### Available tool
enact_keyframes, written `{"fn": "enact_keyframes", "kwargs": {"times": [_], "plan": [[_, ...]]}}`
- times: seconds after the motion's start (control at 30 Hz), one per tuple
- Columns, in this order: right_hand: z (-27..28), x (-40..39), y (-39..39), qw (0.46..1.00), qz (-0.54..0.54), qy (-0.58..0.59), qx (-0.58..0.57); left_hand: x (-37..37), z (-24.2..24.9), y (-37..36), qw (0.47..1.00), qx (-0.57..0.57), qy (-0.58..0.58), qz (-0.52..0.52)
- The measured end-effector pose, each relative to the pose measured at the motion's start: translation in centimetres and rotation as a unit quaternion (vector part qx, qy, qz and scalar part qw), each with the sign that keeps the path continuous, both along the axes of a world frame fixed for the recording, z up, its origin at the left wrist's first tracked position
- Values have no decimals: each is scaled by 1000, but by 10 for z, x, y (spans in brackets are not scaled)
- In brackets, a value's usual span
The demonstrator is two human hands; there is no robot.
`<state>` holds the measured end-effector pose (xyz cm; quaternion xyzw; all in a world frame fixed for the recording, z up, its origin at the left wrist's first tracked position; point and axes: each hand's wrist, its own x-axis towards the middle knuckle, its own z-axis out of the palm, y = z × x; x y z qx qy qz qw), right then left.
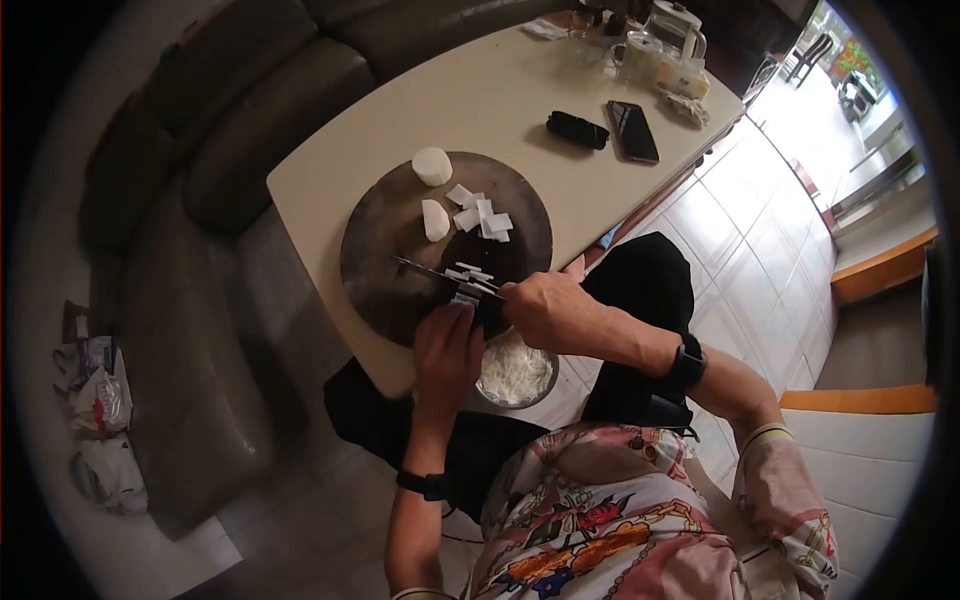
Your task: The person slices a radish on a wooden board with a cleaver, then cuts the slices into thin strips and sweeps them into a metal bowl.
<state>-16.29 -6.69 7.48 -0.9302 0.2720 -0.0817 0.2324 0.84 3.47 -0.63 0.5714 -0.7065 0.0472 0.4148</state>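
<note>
My right hand (548, 312) is closed round the handle of a knife (430, 268), whose blade points left over a dark round board (380, 240). The fingertips of my left hand (448, 345) press together on white slices (465, 298) beside the blade. Thin white strips (470, 272) lie by the knife. Farther back on the board are several thin white pieces (484, 215), a half-round white chunk (435, 220) and a thick white round piece (432, 167). A bowl (516, 372) of white shreds is below the table edge, between my hands.
On the pale table (330, 170) lie a black case (578, 130) and a phone (633, 132). A clear jug (638, 55) and a tissue pack (682, 78) stand at the far end. A dark sofa (270, 130) runs along the left; bags (105, 400) lie beyond it.
</note>
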Motion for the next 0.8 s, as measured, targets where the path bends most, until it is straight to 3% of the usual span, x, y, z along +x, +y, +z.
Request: {"fn": "enact_keyframes", "kwargs": {"times": [0.43,0.5,0.8], "plan": [[8,-3,18,999,-11,33,-18,-4,2,-5,997,59,-19,36],[9,3,20,997,28,-22,-69,-5,1,-5,997,62,-19,42],[-3,9,8,998,-1,-57,-38,-5,2,-3,998,48,10,44]]}}
